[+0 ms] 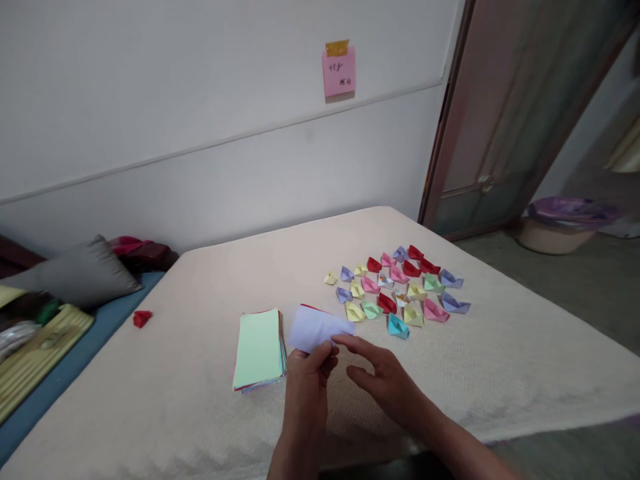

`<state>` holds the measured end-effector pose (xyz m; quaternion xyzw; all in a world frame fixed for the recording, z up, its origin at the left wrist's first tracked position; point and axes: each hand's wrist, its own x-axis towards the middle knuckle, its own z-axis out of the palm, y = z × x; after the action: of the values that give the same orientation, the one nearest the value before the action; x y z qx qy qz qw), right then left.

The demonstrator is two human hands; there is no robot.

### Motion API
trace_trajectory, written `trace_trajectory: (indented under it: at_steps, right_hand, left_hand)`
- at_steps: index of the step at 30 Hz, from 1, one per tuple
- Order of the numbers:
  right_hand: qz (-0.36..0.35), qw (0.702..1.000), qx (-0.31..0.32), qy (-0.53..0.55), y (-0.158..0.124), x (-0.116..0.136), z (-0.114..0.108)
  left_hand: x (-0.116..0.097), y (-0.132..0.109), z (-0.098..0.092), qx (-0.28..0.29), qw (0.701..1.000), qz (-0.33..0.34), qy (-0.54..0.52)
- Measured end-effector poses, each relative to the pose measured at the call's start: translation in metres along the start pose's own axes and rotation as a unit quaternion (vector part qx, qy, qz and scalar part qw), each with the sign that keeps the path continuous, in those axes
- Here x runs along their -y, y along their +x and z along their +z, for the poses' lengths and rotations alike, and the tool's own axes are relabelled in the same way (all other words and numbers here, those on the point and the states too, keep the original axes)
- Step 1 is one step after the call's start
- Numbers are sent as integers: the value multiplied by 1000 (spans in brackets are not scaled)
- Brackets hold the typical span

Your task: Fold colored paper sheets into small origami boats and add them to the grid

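A pale lavender sheet of paper (317, 329) is pinched in my left hand (311, 373), thumb on top. A strip of red shows behind its upper edge. My right hand (383, 377) is beside it, thumb and fingers apart, its index fingertip at the sheet's lower right edge; whether it presses the paper I cannot tell. Left of my hands lies a stack of coloured paper (259, 350), pale green on top. Beyond my right hand sit several small folded paper boats in rows, among them a turquoise boat (398, 326) and a red boat (387, 303).
The boats stand on a cream-covered table (200, 413). A red folded paper piece (142, 318) lies at its left side. A grey cushion (83, 273) rests on a blue surface at left. A pink note (339, 72) is taped to the wall. A lined bin (563, 227) stands right.
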<state>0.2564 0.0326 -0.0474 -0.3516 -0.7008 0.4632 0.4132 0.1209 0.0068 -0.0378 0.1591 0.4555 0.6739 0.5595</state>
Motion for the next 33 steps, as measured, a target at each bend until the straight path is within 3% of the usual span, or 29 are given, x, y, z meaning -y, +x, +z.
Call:
trace_trajectory:
  at_steps: [9, 16, 23, 29, 33]
  right_hand:
    - [28, 997, -58, 35, 5, -7, -5]
    - [26, 997, -72, 25, 4, -4, -5]
    - [24, 995, -92, 42, 4, -3, -10]
    - [85, 977, -152, 120, 8, -1, -14]
    - [121, 965, -162, 165, 9, 0, -15]
  left_hand:
    - [1, 0, -1, 7, 999, -15, 52]
    - [2, -1, -1, -12, 1000, -15, 18]
    - [-10, -4, 4, 52, 998, 37, 5]
    - [-19, -2, 3, 21, 995, 66, 67]
    - [-14, -2, 5, 69, 989, 79, 105]
